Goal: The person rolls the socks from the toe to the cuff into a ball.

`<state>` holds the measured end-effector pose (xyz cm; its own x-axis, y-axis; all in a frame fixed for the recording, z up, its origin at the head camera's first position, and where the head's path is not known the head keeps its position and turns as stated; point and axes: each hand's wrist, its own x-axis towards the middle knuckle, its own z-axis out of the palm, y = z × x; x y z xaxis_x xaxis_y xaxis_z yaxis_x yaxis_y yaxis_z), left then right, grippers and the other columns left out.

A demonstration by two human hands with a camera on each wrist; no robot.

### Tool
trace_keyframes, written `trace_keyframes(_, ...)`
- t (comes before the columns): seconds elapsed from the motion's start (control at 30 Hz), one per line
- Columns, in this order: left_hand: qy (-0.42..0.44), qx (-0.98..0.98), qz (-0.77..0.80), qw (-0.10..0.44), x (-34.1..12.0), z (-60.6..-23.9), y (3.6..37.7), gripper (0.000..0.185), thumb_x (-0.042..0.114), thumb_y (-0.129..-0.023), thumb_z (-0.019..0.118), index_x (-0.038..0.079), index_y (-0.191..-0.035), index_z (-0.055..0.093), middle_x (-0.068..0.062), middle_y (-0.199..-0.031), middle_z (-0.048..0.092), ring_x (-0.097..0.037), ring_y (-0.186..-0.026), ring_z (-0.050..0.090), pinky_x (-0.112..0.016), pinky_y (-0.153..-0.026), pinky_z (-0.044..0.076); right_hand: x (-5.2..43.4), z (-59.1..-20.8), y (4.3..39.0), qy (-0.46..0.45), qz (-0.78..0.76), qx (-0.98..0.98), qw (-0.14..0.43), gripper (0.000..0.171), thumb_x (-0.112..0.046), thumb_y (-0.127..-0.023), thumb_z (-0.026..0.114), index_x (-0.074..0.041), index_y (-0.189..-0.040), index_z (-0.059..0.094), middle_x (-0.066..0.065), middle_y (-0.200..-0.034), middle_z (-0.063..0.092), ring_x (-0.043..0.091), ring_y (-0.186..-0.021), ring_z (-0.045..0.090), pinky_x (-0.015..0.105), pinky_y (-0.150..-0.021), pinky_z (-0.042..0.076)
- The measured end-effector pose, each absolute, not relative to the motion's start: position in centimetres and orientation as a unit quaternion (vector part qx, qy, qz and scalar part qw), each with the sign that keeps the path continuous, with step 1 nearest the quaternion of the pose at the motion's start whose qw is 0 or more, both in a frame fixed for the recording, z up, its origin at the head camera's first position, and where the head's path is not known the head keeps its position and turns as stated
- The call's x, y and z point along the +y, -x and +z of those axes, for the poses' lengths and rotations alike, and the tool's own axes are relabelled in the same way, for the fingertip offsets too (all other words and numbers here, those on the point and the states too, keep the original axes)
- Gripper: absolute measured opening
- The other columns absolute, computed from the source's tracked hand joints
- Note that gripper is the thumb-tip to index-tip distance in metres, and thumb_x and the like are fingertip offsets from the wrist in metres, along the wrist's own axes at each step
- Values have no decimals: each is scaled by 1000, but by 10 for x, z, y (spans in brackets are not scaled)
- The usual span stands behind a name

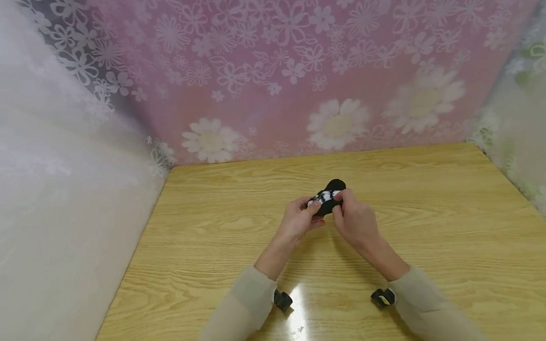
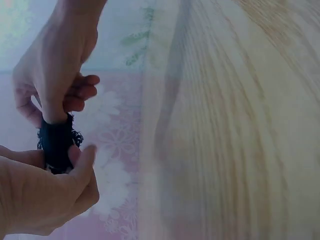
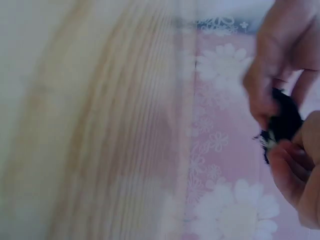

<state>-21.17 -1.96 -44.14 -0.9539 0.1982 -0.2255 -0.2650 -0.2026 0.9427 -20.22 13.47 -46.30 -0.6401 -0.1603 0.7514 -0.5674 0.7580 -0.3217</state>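
Note:
A small black sock (image 1: 335,184) with a white-patterned band and loose threads is held between both hands, above the table. My left hand (image 1: 298,220) grips its left end, thumb across the white part and fingers beneath. On the opposite side, my right hand (image 1: 356,218) pinches the edge with thumb and curled fingers. In the left wrist view the sock (image 2: 56,142) is a dark tube with frayed threads at its sides, and the right fingertips are at its upper edge. The right wrist view shows the sock (image 3: 286,117) partly hidden behind the fingers.
The wood-grain table (image 1: 202,234) spreads out around the hands. A pink flowered wall covering (image 1: 260,89) rises behind it, with pale side panels at left (image 1: 64,200) and right (image 1: 542,143). Small black devices (image 1: 283,300) sit at both sleeve cuffs.

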Motion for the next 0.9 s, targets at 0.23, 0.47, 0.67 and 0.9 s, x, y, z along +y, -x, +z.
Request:
trace_keyframes(0.23, 53, 545, 826, 136, -23, -447, 215, 34, 2, -102, 51, -13, -133, 48, -28, -133, 50, -33, -114, 62, -34, -90, 55, 134, -459, 190, -225, 390, -854, 261, 21, 13, -85, 59, 0, -101, 56, -10, -54, 40, -5, -43, 29, 17, -37, 26)
trace_keyframes(0.47, 53, 552, 820, 141, -23, -442, 213, 33, 0, -101, 52, -12, -132, 49, -29, -130, 49, -33, -108, 65, -29, -82, 57, 133, -461, 191, -181, 291, -886, 312, 30, -1, -82, 71, 2, -107, 54, 4, -64, 57, -2, -43, 32, 19, -36, 27)
trace_keyframes(0.67, 33, 621, 765, 168, -25, -444, 219, 31, 4, -101, 55, -9, -129, 55, -24, -123, 56, -24, -90, 67, -40, -89, 56, 137, -461, 194, -163, 267, -908, 278, 33, -6, -83, 71, 2, -111, 53, 12, -72, 62, 12, -45, 45, 25, -37, 32)
trace_keyframes(0.9, -54, 756, 623, 193, -40, -458, 241, 31, 7, -99, 59, -3, -128, 60, -17, -112, 62, -16, -78, 54, -37, -76, 53, 161, -459, 206, -148, 339, -927, 67, 51, -30, -94, 69, -2, -132, 51, 28, -124, 46, 34, -88, 61, 40, -64, 53)
